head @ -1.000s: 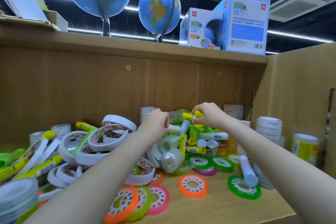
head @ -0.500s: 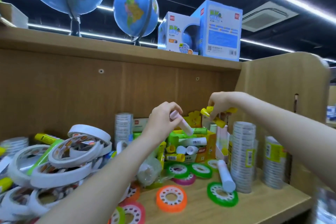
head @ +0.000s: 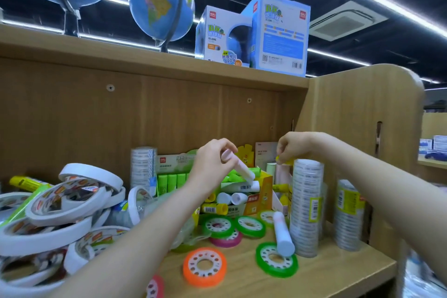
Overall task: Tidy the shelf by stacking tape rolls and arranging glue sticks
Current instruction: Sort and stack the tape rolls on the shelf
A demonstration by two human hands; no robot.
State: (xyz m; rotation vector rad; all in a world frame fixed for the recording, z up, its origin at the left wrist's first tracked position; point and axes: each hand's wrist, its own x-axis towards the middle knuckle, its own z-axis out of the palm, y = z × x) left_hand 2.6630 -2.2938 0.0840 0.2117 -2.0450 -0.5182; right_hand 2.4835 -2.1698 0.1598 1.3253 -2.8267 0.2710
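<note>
Lying nearest on the shelf (head: pixel 338 271) are flat little tape rolls: an orange roll (head: pixel 204 267), a green roll (head: pixel 276 263) and more behind. A white glue stick (head: pixel 282 234) lies loose across the green one, so it looks like it needs putting away. On the left, big white tape rolls (head: pixel 60 203) sit in a messy pile, not stacked yet. Two neat towers of clear tape (head: pixel 305 208) stand on the right.

Farther back, the left hand (head: pixel 212 164) pinches a pale glue stick (head: pixel 238 168), tilted down toward the yellow box (head: pixel 262 191) of sticks, probably to drop it in. The right hand (head: pixel 294 147) is curled around a yellow stick (head: pixel 284 160) just above a tower, maybe to carry it over to the other sticks.

Most of that yellow stick hides under the fingers. The arms cover part of the pile, and the rolls on the far left are cut off and blurry. Globes (head: pixel 160 5) stand up top.
</note>
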